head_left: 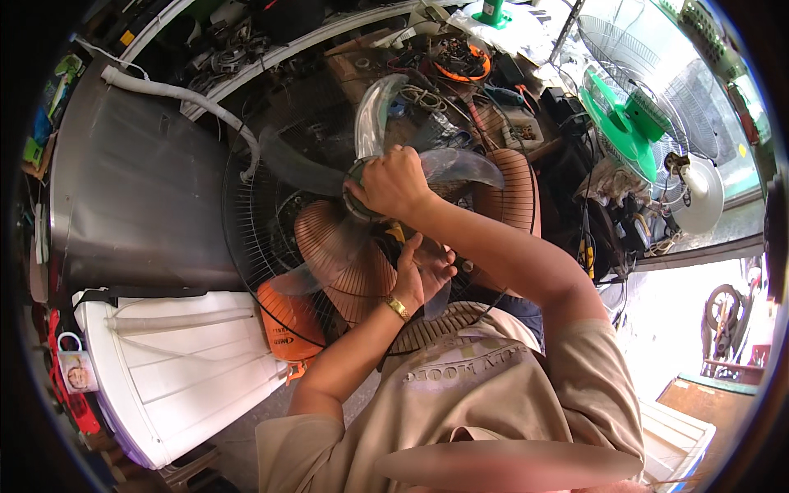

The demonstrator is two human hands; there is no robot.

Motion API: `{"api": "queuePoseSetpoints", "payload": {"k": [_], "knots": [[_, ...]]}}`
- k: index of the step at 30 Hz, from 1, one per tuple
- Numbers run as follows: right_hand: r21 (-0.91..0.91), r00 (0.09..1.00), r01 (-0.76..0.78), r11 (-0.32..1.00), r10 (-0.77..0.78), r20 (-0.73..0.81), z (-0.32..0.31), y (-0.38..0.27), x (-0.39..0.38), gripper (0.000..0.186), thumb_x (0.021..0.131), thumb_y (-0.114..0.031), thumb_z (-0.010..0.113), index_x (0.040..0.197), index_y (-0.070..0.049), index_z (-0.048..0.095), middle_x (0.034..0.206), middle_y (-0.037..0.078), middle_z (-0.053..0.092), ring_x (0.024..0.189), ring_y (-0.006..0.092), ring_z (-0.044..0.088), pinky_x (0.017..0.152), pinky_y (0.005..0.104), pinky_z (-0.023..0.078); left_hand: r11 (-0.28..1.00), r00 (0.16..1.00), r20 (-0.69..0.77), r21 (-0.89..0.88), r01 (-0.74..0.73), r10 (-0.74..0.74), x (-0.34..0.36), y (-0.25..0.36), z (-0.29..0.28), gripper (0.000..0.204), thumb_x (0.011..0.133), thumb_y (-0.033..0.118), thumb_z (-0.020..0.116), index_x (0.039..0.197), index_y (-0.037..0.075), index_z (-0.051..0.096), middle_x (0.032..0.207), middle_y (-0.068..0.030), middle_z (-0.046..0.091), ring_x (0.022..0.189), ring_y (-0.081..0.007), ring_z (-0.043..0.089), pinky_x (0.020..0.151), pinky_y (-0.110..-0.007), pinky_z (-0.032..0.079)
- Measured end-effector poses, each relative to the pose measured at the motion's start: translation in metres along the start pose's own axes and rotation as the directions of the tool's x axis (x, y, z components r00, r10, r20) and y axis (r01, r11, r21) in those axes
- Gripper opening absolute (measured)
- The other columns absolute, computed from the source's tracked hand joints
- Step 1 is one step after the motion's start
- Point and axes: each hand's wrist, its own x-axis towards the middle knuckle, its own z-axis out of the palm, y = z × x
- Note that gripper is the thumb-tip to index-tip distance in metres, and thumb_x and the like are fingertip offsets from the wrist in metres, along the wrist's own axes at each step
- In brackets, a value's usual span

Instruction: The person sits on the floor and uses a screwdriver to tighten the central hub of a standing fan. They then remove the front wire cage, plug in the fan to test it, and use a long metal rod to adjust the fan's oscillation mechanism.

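My right hand (pixel 396 182) is closed over the dark round hub of a fan blade (pixel 378 115), with the thumb along its side. Its translucent blades spread out around the hub. Behind them is a black wire fan grille (pixel 246 222), lying across my lap and against my shirt. Just below the hub, my left hand (pixel 423 273), with a gold watch (pixel 398 309) at the wrist, is palm up, its thumb and fingers apart. A small yellow part (pixel 396 232) shows near its thumb; whether the hand touches it, I cannot tell.
A white slatted container (pixel 181 353) stands at the left beside an orange bag (pixel 289 322), below a grey metal panel (pixel 140 189). Ahead is a bench cluttered with tools, wires and an orange-rimmed coil (pixel 462 62). Green fan parts (pixel 629 123) and grilles are at the right.
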Motion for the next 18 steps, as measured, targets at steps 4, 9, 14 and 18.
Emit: {"api": "queuePoseSetpoints", "payload": {"k": [4,9,14,18], "knots": [[0.107,0.974,0.193,0.975,-0.178,-0.139,0.008,0.014,0.001,0.034,0.073,-0.036,0.060,0.053,-0.009,0.061,0.049,0.007,0.055,0.058,0.0261,0.058,0.054,0.0380,0.045,0.996,0.991,0.122,-0.061,0.062,-0.054,-0.001,-0.002,-0.004,0.038,0.086,0.045,0.059,0.104,0.012,0.052,0.090,-0.0042,0.053,0.079,-0.0193,0.057,0.067,-0.035,0.053],[0.123,0.927,0.362,0.924,-0.342,-0.155,0.015,0.028,0.012,0.032,0.070,-0.036,0.060,0.053,-0.009,0.061,0.050,0.007,0.056,0.057,0.0260,0.058,0.050,0.0382,0.045,0.995,0.993,0.085,-0.059,0.085,-0.080,0.002,0.000,-0.006,0.037,0.086,0.044,0.058,0.103,0.013,0.051,0.091,-0.0039,0.051,0.080,-0.0194,0.056,0.068,-0.035,0.052],[0.082,0.969,0.239,0.967,-0.243,0.039,0.001,0.019,0.009,0.038,0.077,-0.042,0.059,0.062,-0.008,0.065,0.061,0.010,0.062,0.063,0.0281,0.060,0.054,0.0378,0.047,0.994,0.991,0.105,-0.060,0.089,-0.083,-0.001,0.002,-0.006,0.037,0.085,0.043,0.060,0.104,0.013,0.052,0.091,-0.0041,0.052,0.081,-0.0199,0.056,0.069,-0.036,0.054],[0.095,0.987,0.103,0.990,-0.114,0.110,-0.013,0.025,-0.006,0.043,0.083,-0.049,0.057,0.084,-0.008,0.067,0.074,0.012,0.066,0.072,0.0314,0.064,0.059,0.0404,0.049,0.993,0.984,0.141,-0.030,0.112,-0.107,0.001,0.005,-0.013,0.038,0.085,0.044,0.060,0.106,0.012,0.052,0.094,-0.0046,0.053,0.086,-0.0204,0.057,0.072,-0.036,0.055]]}}
